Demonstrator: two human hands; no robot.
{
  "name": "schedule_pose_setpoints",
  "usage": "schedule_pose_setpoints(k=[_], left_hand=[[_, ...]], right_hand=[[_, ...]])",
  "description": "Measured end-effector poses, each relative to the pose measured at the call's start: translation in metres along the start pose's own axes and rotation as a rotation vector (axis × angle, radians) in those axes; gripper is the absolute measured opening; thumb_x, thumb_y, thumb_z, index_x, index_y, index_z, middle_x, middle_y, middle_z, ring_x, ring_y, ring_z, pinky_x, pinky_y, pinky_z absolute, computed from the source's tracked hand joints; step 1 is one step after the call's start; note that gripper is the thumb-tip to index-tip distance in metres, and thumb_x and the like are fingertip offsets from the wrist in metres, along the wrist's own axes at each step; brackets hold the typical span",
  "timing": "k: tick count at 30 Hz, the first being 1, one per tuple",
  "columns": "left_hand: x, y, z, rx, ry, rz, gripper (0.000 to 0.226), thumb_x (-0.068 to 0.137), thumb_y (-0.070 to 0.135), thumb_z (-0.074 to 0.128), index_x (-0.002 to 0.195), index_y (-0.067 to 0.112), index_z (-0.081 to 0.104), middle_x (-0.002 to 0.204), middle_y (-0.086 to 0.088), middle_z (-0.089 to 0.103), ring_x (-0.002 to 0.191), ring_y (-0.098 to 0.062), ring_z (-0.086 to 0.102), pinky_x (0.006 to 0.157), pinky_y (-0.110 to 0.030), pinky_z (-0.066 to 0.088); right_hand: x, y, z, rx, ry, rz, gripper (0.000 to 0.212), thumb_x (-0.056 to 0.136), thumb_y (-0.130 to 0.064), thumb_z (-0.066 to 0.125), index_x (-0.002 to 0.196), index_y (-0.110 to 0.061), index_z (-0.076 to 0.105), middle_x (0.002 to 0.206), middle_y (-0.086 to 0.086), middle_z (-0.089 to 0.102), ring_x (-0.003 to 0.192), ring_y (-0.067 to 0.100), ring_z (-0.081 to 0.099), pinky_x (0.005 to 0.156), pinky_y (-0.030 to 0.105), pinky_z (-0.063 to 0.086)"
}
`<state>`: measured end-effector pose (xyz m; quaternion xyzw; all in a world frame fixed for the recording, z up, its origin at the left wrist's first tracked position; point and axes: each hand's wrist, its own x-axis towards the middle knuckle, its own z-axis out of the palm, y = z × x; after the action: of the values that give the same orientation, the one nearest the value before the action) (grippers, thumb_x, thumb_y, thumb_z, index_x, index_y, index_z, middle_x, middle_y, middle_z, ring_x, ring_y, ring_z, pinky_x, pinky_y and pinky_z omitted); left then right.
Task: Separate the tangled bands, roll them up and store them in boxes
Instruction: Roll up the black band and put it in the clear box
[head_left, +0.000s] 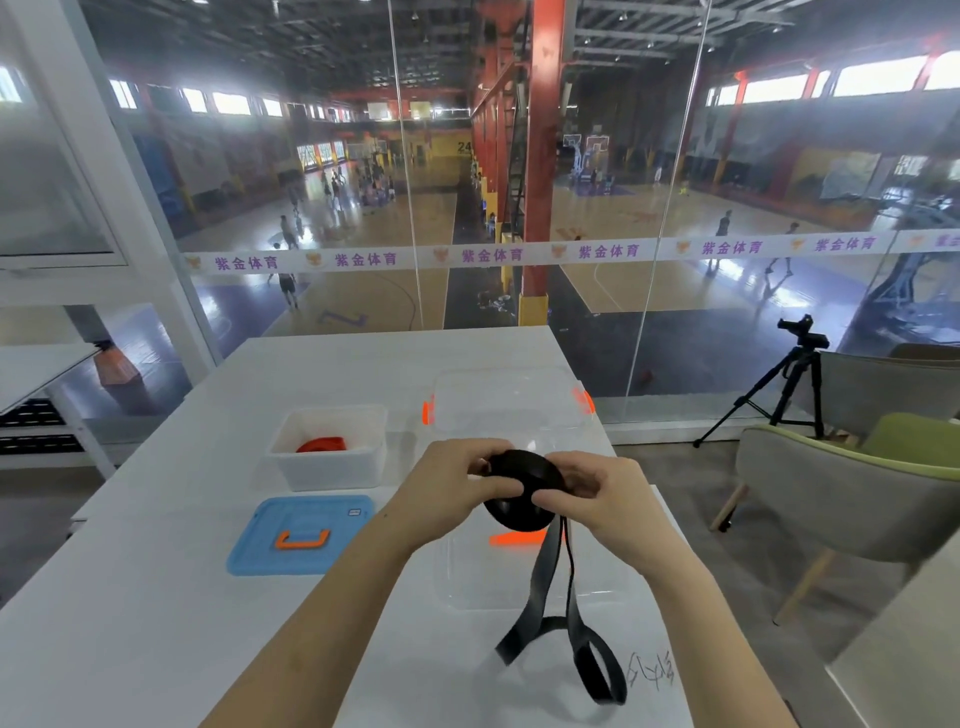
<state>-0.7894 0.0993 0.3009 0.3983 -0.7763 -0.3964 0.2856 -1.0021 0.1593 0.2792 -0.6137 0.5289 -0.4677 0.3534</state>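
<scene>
Both grips, left hand (457, 480) and right hand (597, 491), clench the half-rolled black band (524, 488); its tail still dangles; red band (322, 445) already sits in the white box (291, 470).

One view only, from a wide-angle camera worn on the person's head. It looks forward and down across the white counter (156, 597), whose near edge runs out of the bottom of the picture and whose far edge meets a glass wall (519, 182) ahead. Both forearms reach in from the bottom edge, and the left hand (457, 478) and right hand (597, 493) sit close to the lens, just below the picture's middle. The wide lens bends straight lines near the borders. Beyond the counter's right edge a second camera on a tripod (795, 384) stands on the floor.
</scene>
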Motion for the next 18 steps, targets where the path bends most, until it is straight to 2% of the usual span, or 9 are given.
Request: schedule_pose_setpoints(k=[4,9,12,16,18], left_hand=[[-0.001,0.001,0.011,-0.374,0.120,0.010,0.025,0.095,0.007,0.068,0.111,0.024,0.078,0.106,-0.006,0.078,0.104,-0.023,0.075,0.097,-0.044,0.061],[-0.003,-0.001,0.020,-0.603,0.188,-0.031,0.027,0.100,0.006,0.063,0.112,0.025,0.079,0.116,-0.005,0.077,0.114,-0.024,0.072,0.102,-0.045,0.058],[-0.004,-0.008,0.015,-0.489,0.115,-0.067,0.025,0.099,0.010,0.066,0.118,0.024,0.077,0.118,-0.001,0.077,0.115,-0.021,0.072,0.104,-0.044,0.056],[-0.002,-0.009,-0.003,-0.130,0.023,-0.090,0.039,0.089,0.023,0.079,0.127,0.034,0.072,0.123,0.018,0.074,0.121,0.000,0.065,0.108,-0.031,0.050],[0.000,-0.005,-0.005,0.058,-0.068,-0.060,0.036,0.088,0.028,0.079,0.123,0.038,0.074,0.117,0.020,0.074,0.118,-0.001,0.066,0.106,-0.031,0.051]], right_hand=[[0.001,0.001,-0.002,0.203,0.046,-0.009,0.032,0.088,0.003,0.079,0.111,-0.020,0.080,0.104,0.002,0.083,0.103,0.018,0.079,0.092,0.028,0.061],[-0.001,0.008,-0.002,0.254,0.105,0.025,0.033,0.086,0.005,0.079,0.114,-0.014,0.080,0.107,0.003,0.083,0.106,0.019,0.079,0.097,0.031,0.061],[-0.001,0.008,-0.004,0.191,0.120,0.046,0.029,0.084,0.002,0.082,0.107,-0.015,0.082,0.100,0.002,0.084,0.099,0.018,0.080,0.098,0.037,0.062],[-0.002,0.004,-0.013,-0.071,0.043,0.036,0.024,0.084,-0.014,0.087,0.102,-0.030,0.083,0.090,-0.004,0.083,0.091,0.016,0.079,0.093,0.040,0.063],[-0.001,0.002,-0.010,-0.192,-0.014,0.012,0.017,0.083,-0.023,0.086,0.098,-0.031,0.082,0.086,-0.002,0.080,0.087,0.019,0.077,0.089,0.046,0.062]])
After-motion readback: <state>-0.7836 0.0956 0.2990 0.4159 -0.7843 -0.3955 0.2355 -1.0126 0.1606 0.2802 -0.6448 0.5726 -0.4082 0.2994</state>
